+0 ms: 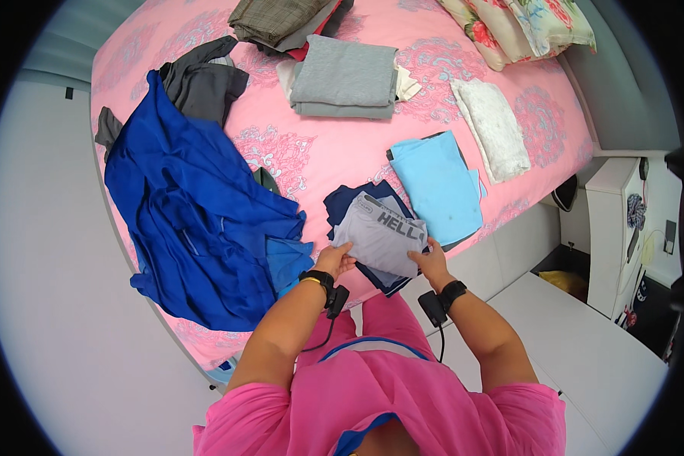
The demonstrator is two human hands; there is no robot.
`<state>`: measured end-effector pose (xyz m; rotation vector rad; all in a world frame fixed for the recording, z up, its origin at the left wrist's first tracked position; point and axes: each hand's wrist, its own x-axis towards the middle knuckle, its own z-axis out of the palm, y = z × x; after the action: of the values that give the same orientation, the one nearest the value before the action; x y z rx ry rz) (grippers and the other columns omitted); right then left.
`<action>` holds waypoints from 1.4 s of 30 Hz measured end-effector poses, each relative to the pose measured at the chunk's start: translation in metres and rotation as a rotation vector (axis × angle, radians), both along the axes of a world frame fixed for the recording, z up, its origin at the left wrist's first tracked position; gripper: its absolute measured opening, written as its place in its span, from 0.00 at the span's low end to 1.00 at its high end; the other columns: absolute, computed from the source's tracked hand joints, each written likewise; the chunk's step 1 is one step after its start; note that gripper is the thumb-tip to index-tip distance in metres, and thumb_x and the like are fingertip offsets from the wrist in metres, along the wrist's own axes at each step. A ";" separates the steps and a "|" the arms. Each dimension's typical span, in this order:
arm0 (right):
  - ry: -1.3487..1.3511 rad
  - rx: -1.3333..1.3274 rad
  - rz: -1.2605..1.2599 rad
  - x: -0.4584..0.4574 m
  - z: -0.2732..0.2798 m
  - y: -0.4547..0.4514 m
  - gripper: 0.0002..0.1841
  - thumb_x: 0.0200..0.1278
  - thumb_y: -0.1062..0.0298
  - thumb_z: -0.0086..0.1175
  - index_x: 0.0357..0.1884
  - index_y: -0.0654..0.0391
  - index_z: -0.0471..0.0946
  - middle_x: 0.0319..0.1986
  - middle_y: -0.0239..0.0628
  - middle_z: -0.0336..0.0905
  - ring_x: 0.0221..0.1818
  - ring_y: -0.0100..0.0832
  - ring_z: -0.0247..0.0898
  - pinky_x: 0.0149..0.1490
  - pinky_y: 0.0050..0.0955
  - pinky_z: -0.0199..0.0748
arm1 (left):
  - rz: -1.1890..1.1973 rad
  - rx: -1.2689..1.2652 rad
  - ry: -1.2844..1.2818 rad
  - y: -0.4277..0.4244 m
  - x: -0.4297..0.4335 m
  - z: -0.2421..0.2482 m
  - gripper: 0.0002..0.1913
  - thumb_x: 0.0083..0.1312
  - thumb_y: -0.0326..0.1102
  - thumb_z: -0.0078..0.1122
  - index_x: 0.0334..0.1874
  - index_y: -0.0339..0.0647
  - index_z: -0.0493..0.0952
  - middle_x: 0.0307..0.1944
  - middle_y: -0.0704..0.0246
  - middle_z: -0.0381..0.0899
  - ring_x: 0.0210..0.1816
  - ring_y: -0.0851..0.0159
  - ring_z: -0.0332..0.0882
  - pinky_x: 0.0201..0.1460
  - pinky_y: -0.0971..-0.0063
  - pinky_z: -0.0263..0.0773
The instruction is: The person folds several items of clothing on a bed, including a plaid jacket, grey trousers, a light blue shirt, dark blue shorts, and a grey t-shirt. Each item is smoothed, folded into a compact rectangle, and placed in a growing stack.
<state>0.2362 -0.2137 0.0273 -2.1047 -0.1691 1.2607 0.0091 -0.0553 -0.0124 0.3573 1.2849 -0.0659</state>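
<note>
A folded light grey printed garment (376,242) bearing dark lettering lies between my hands, on top of a pile of folded navy clothing (342,205) near the bed's front edge. My left hand (334,260) grips its lower left side, thumb on top. At the right side, my right hand (431,262) pinches the same cloth between thumb and fingers. Just beyond my right hand is a folded light blue garment (442,188) with darker cloth under it. To the left spreads a large, rumpled royal blue garment (188,211), its folds hiding parts of other clothes.
A pink patterned bedspread (342,148) covers the bed. Folded grey clothes (345,77), a plaid stack (282,20) and a dark grey garment (205,85) lie farther back. At right are a folded white cloth (493,131), floral pillows (518,28) and a white cabinet (613,228).
</note>
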 end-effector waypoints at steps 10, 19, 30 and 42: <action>0.428 0.099 -0.087 0.004 0.084 0.006 0.20 0.58 0.64 0.62 0.51 0.57 0.73 0.34 0.28 0.77 0.32 0.20 0.70 0.33 0.19 0.66 | 0.152 0.283 -0.253 0.039 0.043 0.087 0.16 0.64 0.31 0.49 0.53 0.36 0.73 0.45 0.66 0.79 0.45 0.66 0.78 0.48 0.71 0.75; 0.587 -0.181 0.130 -0.011 0.074 -0.028 0.15 0.62 0.60 0.61 0.42 0.60 0.73 0.29 0.33 0.79 0.27 0.22 0.74 0.32 0.21 0.72 | -0.175 0.863 0.136 0.074 0.016 0.069 0.12 0.59 0.29 0.63 0.41 0.40 0.70 0.33 0.72 0.73 0.34 0.71 0.72 0.37 0.74 0.73; 0.435 0.169 0.450 -0.008 0.062 0.035 0.08 0.68 0.67 0.54 0.41 0.61 0.75 0.27 0.30 0.76 0.29 0.19 0.70 0.36 0.20 0.71 | -0.470 1.140 1.130 0.091 -0.158 0.040 0.22 0.53 0.43 0.71 0.48 0.44 0.75 0.51 0.60 0.75 0.52 0.52 0.73 0.56 0.64 0.69; 1.064 0.148 0.248 -0.185 0.146 0.128 0.23 0.71 0.52 0.51 0.60 0.58 0.71 0.40 0.39 0.80 0.38 0.30 0.79 0.47 0.26 0.78 | -0.392 1.092 -0.422 0.017 -0.180 0.245 0.07 0.70 0.33 0.53 0.35 0.39 0.67 0.28 0.74 0.62 0.31 0.74 0.61 0.34 0.77 0.62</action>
<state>0.0510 -0.0853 0.1731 -1.0831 -0.0395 2.2478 -0.1707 -0.0388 0.2326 1.4720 0.7120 0.3803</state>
